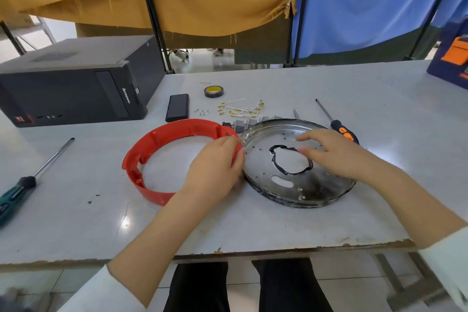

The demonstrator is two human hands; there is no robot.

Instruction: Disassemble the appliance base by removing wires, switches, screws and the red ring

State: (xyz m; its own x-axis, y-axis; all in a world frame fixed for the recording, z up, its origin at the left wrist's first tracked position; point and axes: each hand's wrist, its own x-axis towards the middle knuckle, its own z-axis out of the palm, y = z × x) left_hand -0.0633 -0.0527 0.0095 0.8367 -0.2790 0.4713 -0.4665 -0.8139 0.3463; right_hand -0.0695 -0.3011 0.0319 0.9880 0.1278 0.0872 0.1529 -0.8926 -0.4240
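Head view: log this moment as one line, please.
stage: red ring off, beside metal plate | left hand: grips ring | right hand: rests on plate | wires, screws: laid out behind

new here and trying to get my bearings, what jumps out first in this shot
The red ring lies off the base, left of centre on the table, with the left hand on its right side. Touching it on the right sits the round metal plate, under the open right hand.
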